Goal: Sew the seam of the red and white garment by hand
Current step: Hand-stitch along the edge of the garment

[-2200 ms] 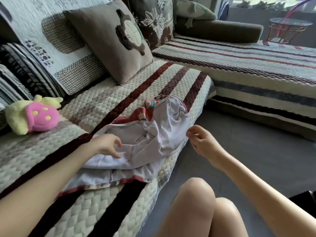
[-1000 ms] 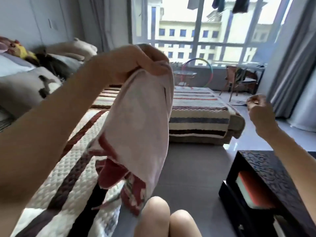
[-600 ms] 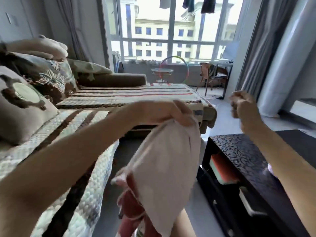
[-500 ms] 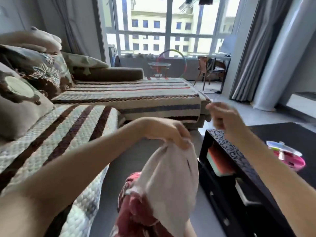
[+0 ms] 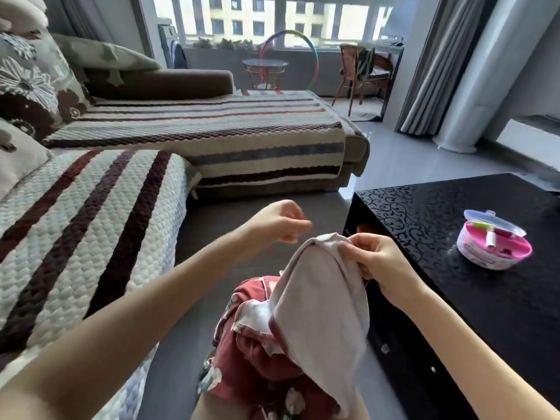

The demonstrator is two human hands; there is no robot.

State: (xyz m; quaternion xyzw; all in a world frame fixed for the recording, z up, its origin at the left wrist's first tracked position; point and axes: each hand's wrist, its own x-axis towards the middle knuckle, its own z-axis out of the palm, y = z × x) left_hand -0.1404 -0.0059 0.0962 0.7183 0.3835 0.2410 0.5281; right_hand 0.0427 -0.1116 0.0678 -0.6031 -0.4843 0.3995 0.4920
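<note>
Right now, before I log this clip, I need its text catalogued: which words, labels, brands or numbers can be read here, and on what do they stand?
No text here can be read.
Print on the side of the pink sewing box, which stands on the black table: too small and blurred to read.
On the garment: a flower pattern only, no words visible.
On the black table: scroll ornament, no letters.

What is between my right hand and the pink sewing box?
Only bare top of the black coffee table, between the right hand and pink sewing box, in the head view.
</note>
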